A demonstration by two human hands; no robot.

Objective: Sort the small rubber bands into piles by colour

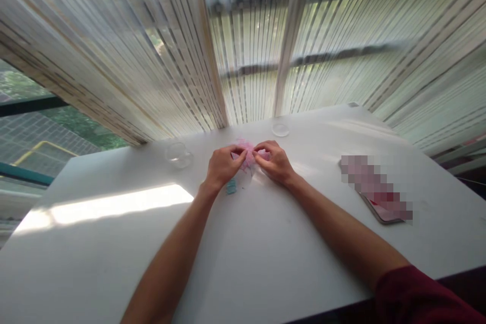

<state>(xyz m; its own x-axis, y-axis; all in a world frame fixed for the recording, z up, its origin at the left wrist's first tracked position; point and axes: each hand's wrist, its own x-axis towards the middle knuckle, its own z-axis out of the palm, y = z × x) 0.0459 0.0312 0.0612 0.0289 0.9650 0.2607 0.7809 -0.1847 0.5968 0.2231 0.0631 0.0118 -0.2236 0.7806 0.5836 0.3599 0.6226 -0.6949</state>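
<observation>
Remote feed, I count: left hand [223,166], right hand [277,163], fingers on both pinched closed on one pink clump [249,161] between them, over one bench [258,258]. One teal piece [231,186], three clear rounds [280,130], one phone [385,211].

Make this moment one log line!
left hand: at pink material | right hand: at pink material | teal piece: on table, near left hand

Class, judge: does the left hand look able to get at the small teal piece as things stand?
Probably yes: the small teal piece lies close by the left hand, and nothing seems to lie on it. That hand is at the pink material, though, so would likely have to leave it.
</observation>
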